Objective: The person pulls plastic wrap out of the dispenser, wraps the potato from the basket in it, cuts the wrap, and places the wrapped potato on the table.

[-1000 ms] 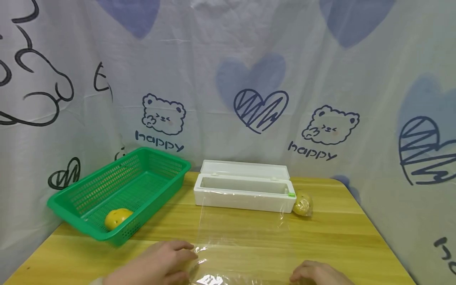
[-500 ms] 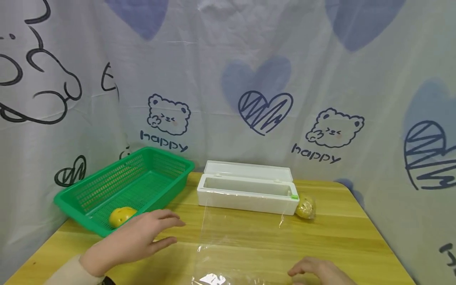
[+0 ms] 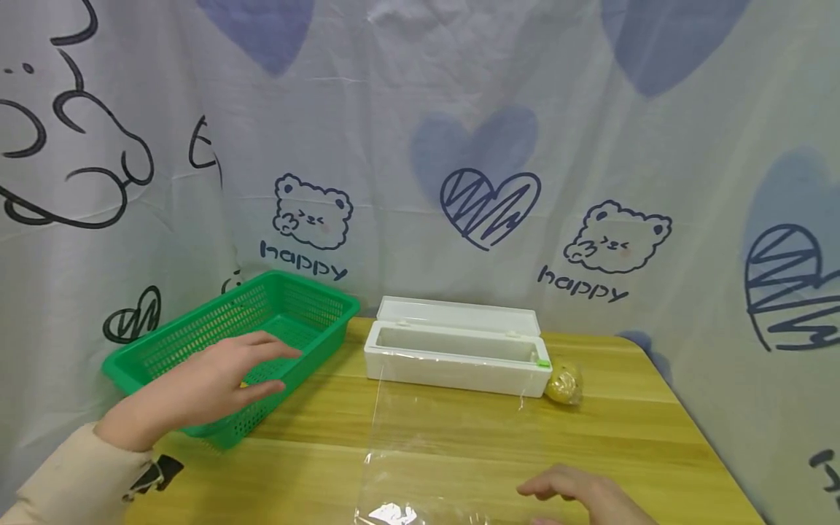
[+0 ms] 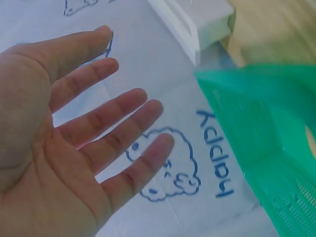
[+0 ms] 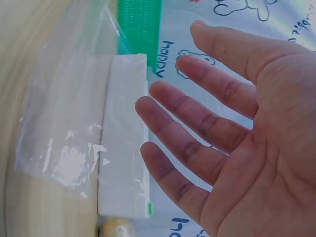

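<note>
My left hand (image 3: 203, 383) hovers over the near side of the green plastic basket (image 3: 315, 357), fingers spread and holding nothing. Inside the basket, a yellow potato (image 3: 244, 384) is almost wholly hidden behind this hand. A sheet of clear cling film (image 3: 446, 452) runs from the open white dispenser box (image 3: 453, 373) toward the table's front. Near the film's right side is my right hand (image 3: 584, 496), with nothing in it; its spread fingers (image 5: 173, 121) show in the right wrist view. The left palm (image 4: 59, 168) is bare too.
A film-wrapped potato (image 3: 564, 383) sits against the box's right end. The box lid (image 3: 459, 316) stands raised at the back. A printed curtain (image 3: 394, 146) encloses the wooden table (image 3: 617, 408) behind and at the sides.
My left hand has left the film's left edge and moved up and left to the basket, covering the potato there. My right hand stays near the film, slightly lifted.
</note>
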`<act>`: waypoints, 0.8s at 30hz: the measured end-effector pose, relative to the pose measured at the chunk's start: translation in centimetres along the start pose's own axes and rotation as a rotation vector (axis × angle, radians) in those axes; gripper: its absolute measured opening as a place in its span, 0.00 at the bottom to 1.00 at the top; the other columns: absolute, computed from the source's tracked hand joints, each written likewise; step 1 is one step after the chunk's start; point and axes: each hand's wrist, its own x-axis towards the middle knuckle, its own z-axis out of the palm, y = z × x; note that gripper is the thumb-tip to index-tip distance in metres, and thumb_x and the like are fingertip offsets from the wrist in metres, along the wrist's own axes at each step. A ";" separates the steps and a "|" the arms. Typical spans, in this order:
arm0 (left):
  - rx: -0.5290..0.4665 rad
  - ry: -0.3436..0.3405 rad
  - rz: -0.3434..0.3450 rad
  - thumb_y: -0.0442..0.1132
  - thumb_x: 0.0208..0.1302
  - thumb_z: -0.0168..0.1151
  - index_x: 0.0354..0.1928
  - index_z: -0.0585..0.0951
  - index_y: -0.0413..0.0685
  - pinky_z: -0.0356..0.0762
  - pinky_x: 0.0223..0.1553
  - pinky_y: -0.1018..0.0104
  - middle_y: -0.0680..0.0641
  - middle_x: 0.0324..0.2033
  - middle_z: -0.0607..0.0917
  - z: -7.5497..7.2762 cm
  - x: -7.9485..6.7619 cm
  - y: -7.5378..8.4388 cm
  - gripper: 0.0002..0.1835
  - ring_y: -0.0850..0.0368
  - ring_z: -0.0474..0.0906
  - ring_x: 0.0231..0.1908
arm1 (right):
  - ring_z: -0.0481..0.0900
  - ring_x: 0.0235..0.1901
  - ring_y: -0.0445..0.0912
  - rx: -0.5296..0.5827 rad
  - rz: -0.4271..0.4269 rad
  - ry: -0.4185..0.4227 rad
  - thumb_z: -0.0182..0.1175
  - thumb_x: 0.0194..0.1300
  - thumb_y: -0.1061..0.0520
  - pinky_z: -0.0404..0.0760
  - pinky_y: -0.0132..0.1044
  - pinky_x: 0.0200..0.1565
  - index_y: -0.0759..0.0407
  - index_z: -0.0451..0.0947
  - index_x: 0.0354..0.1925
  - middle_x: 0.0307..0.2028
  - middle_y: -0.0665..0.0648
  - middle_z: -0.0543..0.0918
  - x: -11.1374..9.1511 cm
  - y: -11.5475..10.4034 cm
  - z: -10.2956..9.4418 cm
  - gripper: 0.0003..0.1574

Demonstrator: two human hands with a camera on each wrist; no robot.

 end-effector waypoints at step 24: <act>-0.198 -0.553 -0.385 0.38 0.65 0.77 0.69 0.80 0.48 0.86 0.33 0.51 0.18 0.68 0.72 -0.3 4.5 -8.5 0.30 0.27 0.83 0.55 | 0.83 0.53 0.34 0.036 -0.045 0.080 0.60 0.82 0.52 0.84 0.33 0.51 0.51 0.82 0.65 0.58 0.54 0.88 0.1 -0.9 -0.3 0.19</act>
